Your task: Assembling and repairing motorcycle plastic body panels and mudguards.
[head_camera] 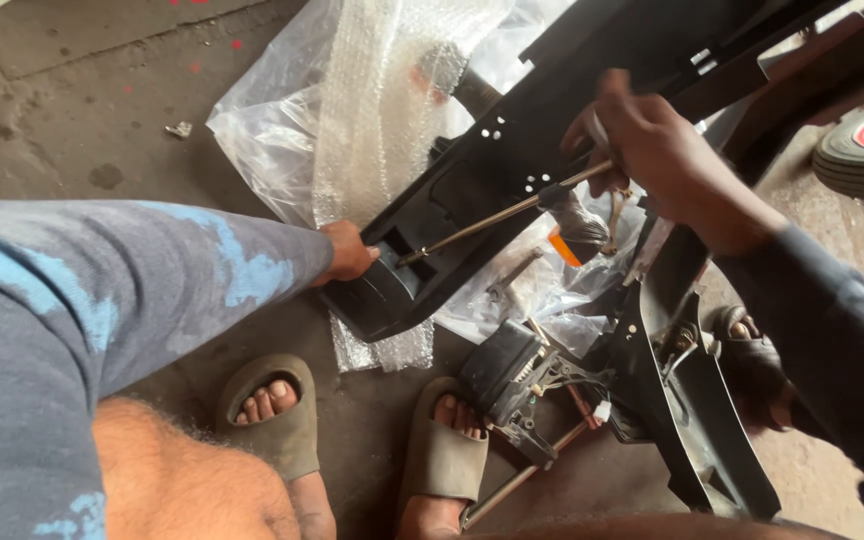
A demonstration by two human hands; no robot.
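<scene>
Gripping the lower end of a long black moulded plastic panel (472,190), the left hand (347,252) closes its fingers over the panel's edge and steadies it above the concrete floor (82,110). The right hand (642,140), higher up and across the panel, is clenched around the handle of a long, thin metal-shafted screwdriver (497,215), whose tip reaches down to a recess in the panel just beside the left hand. Behind both hands lies a sheet of clear bubble wrap and plastic film (372,90), partly under the panel. Below the right hand rest a second dark grey plastic body part (692,400) and a small black boxy component with wires (502,375). Two feet in grey-green slide sandals (287,425) stand on the floor beneath the left hand.
</scene>
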